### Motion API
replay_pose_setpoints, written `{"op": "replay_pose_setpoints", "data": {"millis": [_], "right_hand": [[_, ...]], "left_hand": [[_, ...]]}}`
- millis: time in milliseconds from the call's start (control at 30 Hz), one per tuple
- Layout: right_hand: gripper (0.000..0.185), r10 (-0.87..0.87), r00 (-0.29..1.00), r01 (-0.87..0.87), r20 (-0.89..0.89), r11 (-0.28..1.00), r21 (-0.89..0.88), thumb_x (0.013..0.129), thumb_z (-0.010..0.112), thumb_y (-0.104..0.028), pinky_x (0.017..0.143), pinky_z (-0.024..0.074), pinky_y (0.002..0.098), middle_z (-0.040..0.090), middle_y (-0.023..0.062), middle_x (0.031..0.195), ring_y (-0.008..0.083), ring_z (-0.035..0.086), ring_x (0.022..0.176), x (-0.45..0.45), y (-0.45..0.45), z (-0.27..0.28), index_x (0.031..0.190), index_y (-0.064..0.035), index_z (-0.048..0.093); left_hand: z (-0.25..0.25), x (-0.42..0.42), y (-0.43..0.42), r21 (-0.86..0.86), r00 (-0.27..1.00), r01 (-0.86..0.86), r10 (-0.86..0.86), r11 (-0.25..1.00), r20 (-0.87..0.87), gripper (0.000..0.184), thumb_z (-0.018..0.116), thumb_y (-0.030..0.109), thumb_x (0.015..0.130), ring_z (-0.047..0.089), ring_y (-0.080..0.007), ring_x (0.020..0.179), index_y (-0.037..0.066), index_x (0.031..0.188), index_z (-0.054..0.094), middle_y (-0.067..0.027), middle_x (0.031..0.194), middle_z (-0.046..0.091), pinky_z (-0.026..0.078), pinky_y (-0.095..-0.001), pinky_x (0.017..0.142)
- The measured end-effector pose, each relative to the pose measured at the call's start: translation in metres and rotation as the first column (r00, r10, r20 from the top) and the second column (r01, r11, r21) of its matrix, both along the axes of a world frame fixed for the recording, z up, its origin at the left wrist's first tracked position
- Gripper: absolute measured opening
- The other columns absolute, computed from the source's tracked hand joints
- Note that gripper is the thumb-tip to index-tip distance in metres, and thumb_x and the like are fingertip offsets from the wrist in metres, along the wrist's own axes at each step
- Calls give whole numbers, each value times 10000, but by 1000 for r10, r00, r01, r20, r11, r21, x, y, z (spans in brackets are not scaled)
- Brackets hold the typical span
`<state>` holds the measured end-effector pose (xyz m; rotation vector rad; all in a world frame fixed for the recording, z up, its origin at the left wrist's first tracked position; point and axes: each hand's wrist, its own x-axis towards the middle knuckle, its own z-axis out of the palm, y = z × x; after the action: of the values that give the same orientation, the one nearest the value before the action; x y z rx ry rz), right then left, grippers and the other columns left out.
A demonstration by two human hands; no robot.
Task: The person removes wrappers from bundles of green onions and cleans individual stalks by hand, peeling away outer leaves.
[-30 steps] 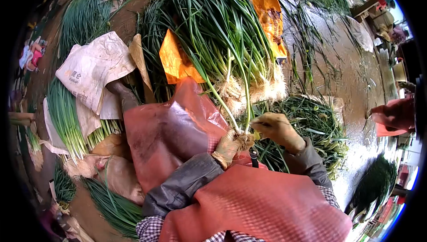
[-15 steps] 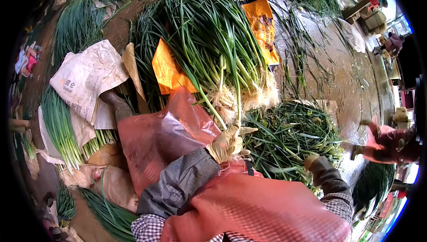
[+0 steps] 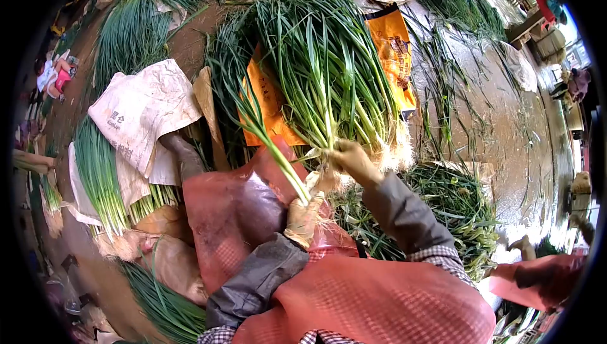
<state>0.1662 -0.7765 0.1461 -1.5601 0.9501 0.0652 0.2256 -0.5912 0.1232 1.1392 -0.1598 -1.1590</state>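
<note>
My left hand (image 3: pixel 303 219), in a pale work glove, is closed around the white lower ends of a few green onions (image 3: pixel 284 164). Their leaves lean up and to the left, over my red apron (image 3: pixel 218 208). My right hand (image 3: pixel 355 162), gloved too, has its fingers closed at the stem of a green onion at the front of a big pile (image 3: pixel 316 60). That pile lies with its pale stringy roots (image 3: pixel 399 145) toward me. An orange printed bag (image 3: pixel 391 53) shows beneath it.
Loose cut leaves (image 3: pixel 452 211) are heaped to the right, by the wet floor (image 3: pixel 518 148). On the left, a white sack (image 3: pixel 148 107) lies over more green onions (image 3: pixel 101 180). Another person's red apron (image 3: pixel 531 277) is at the right edge.
My right hand has moved from the leaf heap up and left to the pile. My left hand has shifted left and down, and the green onions in it now lean left.
</note>
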Motion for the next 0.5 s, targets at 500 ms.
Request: {"op": "replay_pose_setpoints", "data": {"millis": [500], "right_hand": [[205,-494,850,307,183,746,590,917,569,-163,550,432,201,571,12,724,82,517,590,-77,52,0,999,21,606]], "left_hand": [[-27,-59,14,-72,820,280,-277,957,-502,329,519,-43,891,601,-169,957,17,1214,538,-66,1098,602,521,-273,821]]}}
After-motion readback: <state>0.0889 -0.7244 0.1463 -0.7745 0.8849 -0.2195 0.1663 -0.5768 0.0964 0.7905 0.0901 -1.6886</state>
